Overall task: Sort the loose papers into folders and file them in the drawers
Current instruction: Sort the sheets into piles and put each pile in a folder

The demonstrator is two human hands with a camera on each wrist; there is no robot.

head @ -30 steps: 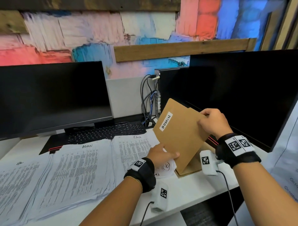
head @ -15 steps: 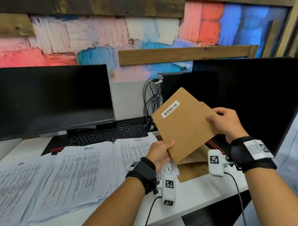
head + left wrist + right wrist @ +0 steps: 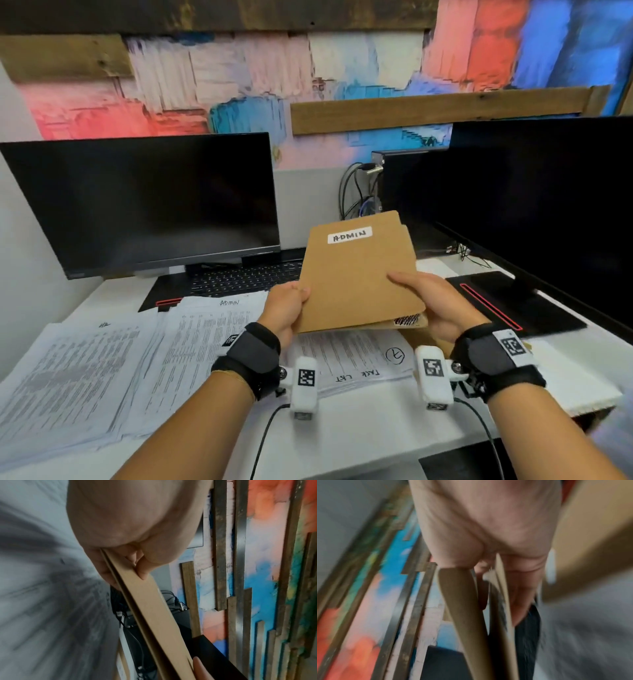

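1. Two hands held one brown folder [image 3: 356, 274] marked ADMIN above the desk [image 3: 359, 431], between the two dark monitors; it was tilted, label end up and away from the person.
2. The left hand [image 3: 284, 308] pinched the folder's lower left edge, thumb on the front cover and fingers behind. The right hand [image 3: 435, 305] gripped the lower right side, thumb lying across the front.
3. At the right hand the covers stood slightly apart, and the right wrist view showed fingers [image 3: 520, 601] reaching in between the two stiff card leaves. That gap faced right, so I judged the right hand better placed to open it.
4. The sheet stack headed ADMIN [image 3: 209, 346] lay flat on the desk below and left of the folder, nearer the left hand, its long side running away from the person.
5. Card looked matte and stiff; the printed sheets looked thin and loosely fanned, likely to slide.
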